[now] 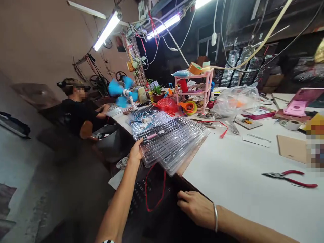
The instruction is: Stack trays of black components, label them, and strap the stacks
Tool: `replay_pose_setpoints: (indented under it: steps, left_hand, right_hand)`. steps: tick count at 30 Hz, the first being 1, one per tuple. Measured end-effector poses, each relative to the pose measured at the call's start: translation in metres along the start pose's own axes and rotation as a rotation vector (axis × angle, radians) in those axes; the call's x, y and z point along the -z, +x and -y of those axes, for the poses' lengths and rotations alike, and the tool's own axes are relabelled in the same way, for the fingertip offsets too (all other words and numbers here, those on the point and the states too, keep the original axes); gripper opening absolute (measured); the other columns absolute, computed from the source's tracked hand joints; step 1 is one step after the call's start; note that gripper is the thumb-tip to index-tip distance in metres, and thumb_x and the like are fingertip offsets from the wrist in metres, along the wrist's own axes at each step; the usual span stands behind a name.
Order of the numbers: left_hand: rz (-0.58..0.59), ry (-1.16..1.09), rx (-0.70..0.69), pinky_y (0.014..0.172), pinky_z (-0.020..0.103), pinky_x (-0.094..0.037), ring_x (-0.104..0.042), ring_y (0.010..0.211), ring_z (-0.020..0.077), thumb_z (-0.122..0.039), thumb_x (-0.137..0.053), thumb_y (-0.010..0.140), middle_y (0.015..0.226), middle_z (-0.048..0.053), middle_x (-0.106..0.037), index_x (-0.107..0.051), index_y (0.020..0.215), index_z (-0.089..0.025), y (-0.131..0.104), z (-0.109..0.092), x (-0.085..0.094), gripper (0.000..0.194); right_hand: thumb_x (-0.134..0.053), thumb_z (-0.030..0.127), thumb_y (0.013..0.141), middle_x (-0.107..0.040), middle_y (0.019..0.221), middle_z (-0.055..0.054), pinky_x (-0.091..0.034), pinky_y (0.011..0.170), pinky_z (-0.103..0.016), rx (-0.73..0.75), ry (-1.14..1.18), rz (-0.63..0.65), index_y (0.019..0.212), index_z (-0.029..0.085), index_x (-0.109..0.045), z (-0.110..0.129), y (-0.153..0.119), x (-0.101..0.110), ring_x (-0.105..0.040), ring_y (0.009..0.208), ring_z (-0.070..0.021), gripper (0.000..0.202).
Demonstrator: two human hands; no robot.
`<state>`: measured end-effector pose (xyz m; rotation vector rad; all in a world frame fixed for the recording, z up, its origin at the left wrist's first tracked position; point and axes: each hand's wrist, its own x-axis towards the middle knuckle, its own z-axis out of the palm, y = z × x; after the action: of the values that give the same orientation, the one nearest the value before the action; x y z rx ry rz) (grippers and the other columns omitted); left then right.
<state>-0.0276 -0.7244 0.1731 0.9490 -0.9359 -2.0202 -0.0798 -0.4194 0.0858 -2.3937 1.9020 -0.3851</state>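
Note:
My left hand (136, 152) grips the near left edge of a clear plastic tray (154, 150) with long narrow ridges, its thumb on top and the other fingers hidden beneath. This tray overlaps further clear ridged trays (187, 136) at the table's left corner, and a pink strip (152, 136) lies on its dark far part. Below the table's front edge is my right hand (194, 206), with a silver bangle on the wrist. Its fingers are curled in, and nothing shows in them. Red-handled pliers (288, 177) lie on the white table to its right.
A co-worker (76, 108) sits at the far left beside a grey bin (107, 140). A blue fan (124, 91), white cables (154, 117), a pink shelf (194, 89) and a plastic bag (238, 99) crowd the table's back. A red cord loop (156, 206) hangs under the trays.

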Motion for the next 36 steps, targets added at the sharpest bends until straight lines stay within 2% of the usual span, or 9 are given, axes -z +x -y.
replay_pose_setpoints:
  steps: [3,6,11,19,23,29,32,36]
  left_hand:
    - [0.024,-0.033,-0.060,0.067,0.032,-0.059,-0.069,0.066,0.0184,-0.014,-0.051,0.086,0.076,0.005,-0.070,-0.058,0.112,-0.013,-0.005,-0.004,-0.005,0.027]
    - [0.074,-0.089,-0.039,0.067,0.035,-0.060,-0.070,0.074,0.0223,-0.016,-0.044,0.090,0.086,0.010,-0.071,-0.052,0.122,-0.010,-0.009,-0.006,-0.007,0.034]
    - [0.086,-0.101,0.036,0.059,0.031,-0.059,-0.070,0.065,0.0223,-0.016,-0.037,0.092,0.077,0.016,-0.071,-0.045,0.128,0.000,-0.013,0.000,-0.003,0.040]
    - [0.110,-0.173,0.066,0.064,0.034,-0.060,-0.070,0.077,0.0256,-0.017,-0.041,0.091,0.089,0.020,-0.070,-0.041,0.131,0.001,-0.019,0.006,-0.001,0.044]
    - [0.113,-0.216,0.032,0.067,0.033,-0.060,-0.070,0.079,0.0241,-0.018,-0.039,0.092,0.094,0.019,-0.070,-0.040,0.132,0.000,-0.010,-0.001,-0.009,0.044]
    - [0.084,-0.257,-0.034,0.071,0.028,-0.058,-0.070,0.079,0.0205,-0.025,-0.036,0.094,0.090,0.015,-0.071,-0.044,0.131,-0.003,0.017,-0.028,-0.018,0.044]
    - [0.077,-0.249,-0.035,0.074,0.030,-0.058,-0.070,0.077,0.0200,-0.025,-0.035,0.094,0.091,0.014,-0.072,-0.045,0.132,-0.005,0.020,-0.032,-0.011,0.044]
    - [0.074,-0.212,0.033,0.068,0.030,-0.059,-0.070,0.074,0.0212,-0.023,-0.032,0.095,0.088,0.017,-0.071,-0.039,0.136,-0.002,0.008,-0.020,0.004,0.046]
  right_hand:
    - [-0.038,0.013,0.088,-0.057,0.098,-0.005,-0.043,0.067,-0.027,-0.098,0.084,-0.036,0.095,0.017,-0.057,-0.003,-0.002,0.011,-0.054,0.078,-0.0136,0.020]
    - [-0.042,0.014,0.086,-0.059,0.093,-0.005,-0.042,0.064,-0.028,-0.085,0.036,0.015,0.090,0.016,-0.057,-0.003,-0.003,0.015,-0.054,0.075,-0.0146,0.015]
    - [-0.047,0.017,0.083,-0.060,0.083,-0.004,-0.037,0.057,-0.029,-0.032,-0.034,0.078,0.082,0.016,-0.056,-0.001,0.000,0.009,-0.054,0.067,-0.0144,0.009]
    - [-0.048,0.017,0.081,-0.060,0.077,-0.002,-0.034,0.055,-0.031,-0.049,-0.081,0.073,0.078,0.016,-0.056,-0.003,0.002,0.000,-0.057,0.065,-0.0145,0.008]
    - [-0.048,0.016,0.081,-0.061,0.079,-0.002,-0.035,0.057,-0.031,-0.037,-0.081,0.087,0.080,0.016,-0.056,-0.002,0.001,0.003,-0.057,0.067,-0.0150,0.008]
    - [-0.048,0.017,0.082,-0.062,0.078,-0.002,-0.035,0.057,-0.030,-0.044,-0.091,0.095,0.079,0.016,-0.056,-0.003,0.001,0.003,-0.057,0.066,-0.0149,0.009]
    - [-0.053,0.019,0.080,-0.062,0.075,-0.001,-0.035,0.056,-0.030,-0.030,-0.102,0.070,0.076,0.017,-0.056,-0.003,0.002,-0.003,-0.057,0.063,-0.0147,0.006]
    - [-0.058,0.024,0.079,-0.062,0.070,0.001,-0.033,0.052,-0.031,-0.032,-0.152,-0.007,0.072,0.018,-0.056,-0.006,0.004,-0.017,-0.056,0.058,-0.0143,0.010]
